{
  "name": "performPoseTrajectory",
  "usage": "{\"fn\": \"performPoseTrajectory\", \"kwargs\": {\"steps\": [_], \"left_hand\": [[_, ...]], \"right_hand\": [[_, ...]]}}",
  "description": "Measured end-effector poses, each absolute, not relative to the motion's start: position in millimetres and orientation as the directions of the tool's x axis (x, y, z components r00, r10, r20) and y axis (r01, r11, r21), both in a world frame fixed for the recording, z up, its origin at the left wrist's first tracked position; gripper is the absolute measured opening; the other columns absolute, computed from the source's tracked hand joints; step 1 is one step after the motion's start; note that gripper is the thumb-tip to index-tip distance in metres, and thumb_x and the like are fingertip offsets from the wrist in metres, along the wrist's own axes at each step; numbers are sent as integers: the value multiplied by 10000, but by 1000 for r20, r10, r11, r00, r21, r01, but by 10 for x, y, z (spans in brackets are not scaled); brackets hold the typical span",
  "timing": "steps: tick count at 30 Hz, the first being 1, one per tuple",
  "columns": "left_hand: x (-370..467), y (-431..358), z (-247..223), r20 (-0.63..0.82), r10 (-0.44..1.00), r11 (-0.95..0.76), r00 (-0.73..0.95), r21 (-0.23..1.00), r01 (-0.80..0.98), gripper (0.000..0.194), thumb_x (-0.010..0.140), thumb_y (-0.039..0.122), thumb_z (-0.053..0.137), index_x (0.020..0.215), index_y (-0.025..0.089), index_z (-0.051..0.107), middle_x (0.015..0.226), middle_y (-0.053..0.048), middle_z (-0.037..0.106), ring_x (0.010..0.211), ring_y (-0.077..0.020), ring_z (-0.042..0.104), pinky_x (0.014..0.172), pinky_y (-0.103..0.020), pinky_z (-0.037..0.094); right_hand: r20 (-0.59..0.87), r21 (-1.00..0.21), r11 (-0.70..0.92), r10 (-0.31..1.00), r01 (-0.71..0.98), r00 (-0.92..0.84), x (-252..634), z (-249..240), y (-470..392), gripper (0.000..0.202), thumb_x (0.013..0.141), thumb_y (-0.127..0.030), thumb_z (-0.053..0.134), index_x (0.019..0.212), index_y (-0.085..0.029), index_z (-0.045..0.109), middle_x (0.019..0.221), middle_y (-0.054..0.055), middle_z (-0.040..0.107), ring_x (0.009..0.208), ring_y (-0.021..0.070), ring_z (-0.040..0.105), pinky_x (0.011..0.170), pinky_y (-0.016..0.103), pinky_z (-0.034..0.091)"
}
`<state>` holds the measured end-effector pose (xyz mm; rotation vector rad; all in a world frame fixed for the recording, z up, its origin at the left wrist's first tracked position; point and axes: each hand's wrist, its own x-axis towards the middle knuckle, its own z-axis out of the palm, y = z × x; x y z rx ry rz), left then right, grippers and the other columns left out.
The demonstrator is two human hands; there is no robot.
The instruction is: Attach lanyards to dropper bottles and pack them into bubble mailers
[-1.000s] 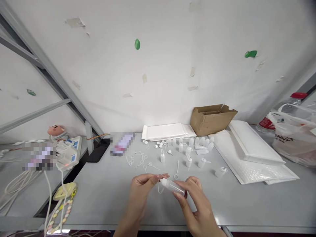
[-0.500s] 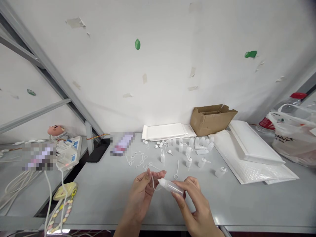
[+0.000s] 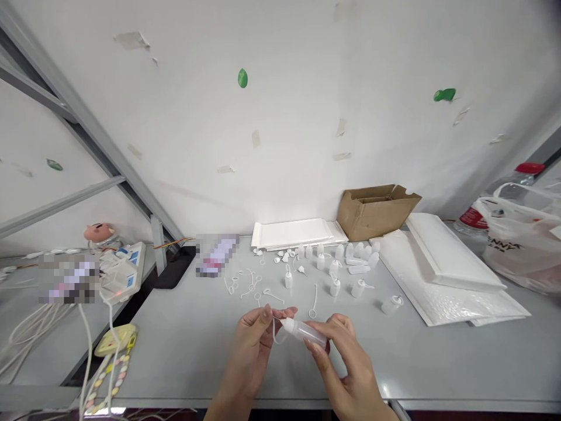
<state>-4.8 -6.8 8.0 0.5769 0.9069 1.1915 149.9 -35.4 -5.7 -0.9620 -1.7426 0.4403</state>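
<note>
Tilted in my right hand [image 3: 346,365] is a small translucent squeeze bottle [image 3: 308,332], gripped between thumb and fingers. Its white nozzle and thin needle tip point left toward my other hand. My left hand [image 3: 253,345] pinches one end of a white plastic cap strap [image 3: 274,331] at the needle's tip. The strap curves down and back toward the bottle neck; whether its end sits on the needle I cannot tell. Just beyond my hands, a loose ring-ended strap [image 3: 312,305] and several others lie on the grey table [image 3: 175,356]. An upright capped bottle [image 3: 288,279] stands behind them.
Several more bottles [image 3: 335,286] and white nozzle caps [image 3: 286,255] are farther back. Behind these are white padded envelopes [image 3: 291,233] and a cardboard box [image 3: 379,216]. More envelopes [image 3: 460,254] and a plastic bag [image 3: 521,251] lie right. At left are a phone [image 3: 218,255] and cables [image 3: 87,345].
My left thumb and fingers have shifted slightly, and the strap's loop hangs a little differently beside the nozzle. The bottle in my right hand has barely moved.
</note>
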Motion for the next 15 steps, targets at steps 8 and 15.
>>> {"fn": "performPoseTrajectory", "kwargs": {"steps": [8,15], "left_hand": [[-59,-67,76,-289,954,289,76,829,-479,256,615,437,712,600,181,702,728,-53,736,895,-230,644,873,-333,424],[-84,-46,123,-214,977,203,-24,954,-222,210,600,407,714,595,196,710,707,-43,739,828,-245,665,872,-366,441]], "right_hand": [[595,-693,599,789,401,-152,1519,-45,-367,191,836,-117,481,1012,-176,522,698,23,554,614,159,471,643,356,404],[571,-694,591,799,412,-185,1532,-30,-367,185,837,-99,481,1004,-173,508,697,22,525,613,158,451,632,350,383]]}}
